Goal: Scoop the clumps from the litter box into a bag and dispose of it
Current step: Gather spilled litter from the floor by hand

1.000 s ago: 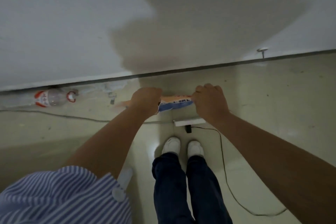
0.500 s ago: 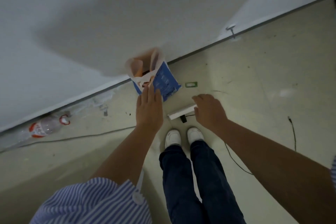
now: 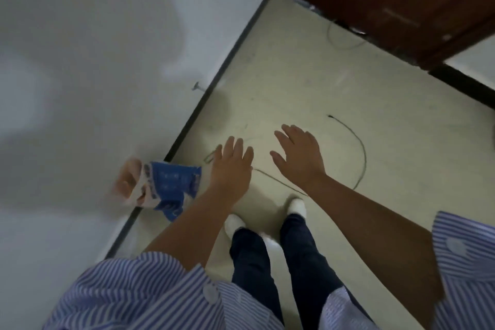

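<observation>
A blue, white and orange bag (image 3: 163, 189) stands on the floor against the white wall, its top open and blurred. My left hand (image 3: 232, 165) hovers just right of the bag, fingers spread, apart from it and holding nothing. My right hand (image 3: 297, 155) is further right over the floor, also spread and empty. No litter box or scoop is in view.
A thin dark cable (image 3: 356, 147) curves across the pale floor right of my hands. A dark wooden door (image 3: 388, 2) stands at the top right. A small hook (image 3: 197, 87) sticks out of the wall. My white shoes (image 3: 296, 206) are below my hands.
Both hands have let go of the bag, which now rests against the wall. The view has swung to the right, bringing the door into view; both hands are now spread.
</observation>
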### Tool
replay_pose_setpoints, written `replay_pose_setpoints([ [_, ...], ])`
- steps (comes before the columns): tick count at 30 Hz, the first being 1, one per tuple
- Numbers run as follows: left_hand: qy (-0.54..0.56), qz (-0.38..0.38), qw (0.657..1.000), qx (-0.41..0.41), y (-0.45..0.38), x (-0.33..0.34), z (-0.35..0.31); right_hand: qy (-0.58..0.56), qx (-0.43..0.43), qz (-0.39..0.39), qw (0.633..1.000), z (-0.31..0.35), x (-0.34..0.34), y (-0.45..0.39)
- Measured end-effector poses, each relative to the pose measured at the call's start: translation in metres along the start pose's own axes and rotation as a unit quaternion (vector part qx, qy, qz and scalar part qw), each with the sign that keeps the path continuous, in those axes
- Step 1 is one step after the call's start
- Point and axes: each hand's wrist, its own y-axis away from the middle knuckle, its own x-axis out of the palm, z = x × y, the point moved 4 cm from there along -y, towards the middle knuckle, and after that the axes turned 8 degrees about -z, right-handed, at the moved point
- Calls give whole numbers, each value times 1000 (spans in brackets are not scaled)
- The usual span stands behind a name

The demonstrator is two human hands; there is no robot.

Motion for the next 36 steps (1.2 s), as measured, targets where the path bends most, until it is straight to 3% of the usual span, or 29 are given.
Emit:
replay_pose_setpoints([
  [5,-77,-40,989,122,-24,-89,-148,-42,208,-144,967,-133,-85,89],
  [10,-112,-71,956,261,-19,-132,-347,-38,359,-160,919,-275,-126,232],
  [15,-128,-90,916,370,18,-123,-555,-69,492,-236,835,-398,-129,391],
  [20,-136,-90,870,466,76,-82,-722,-80,569,-193,795,-486,-108,525],
  [26,-191,-47,825,530,119,-22,-845,-133,644,-163,735,-555,-77,627],
  [30,-208,-14,800,563,111,9,-926,-156,685,-120,701,-618,-51,671],
  [36,-232,13,783,577,58,42,-1080,-169,717,-92,670,-764,-50,721],
])
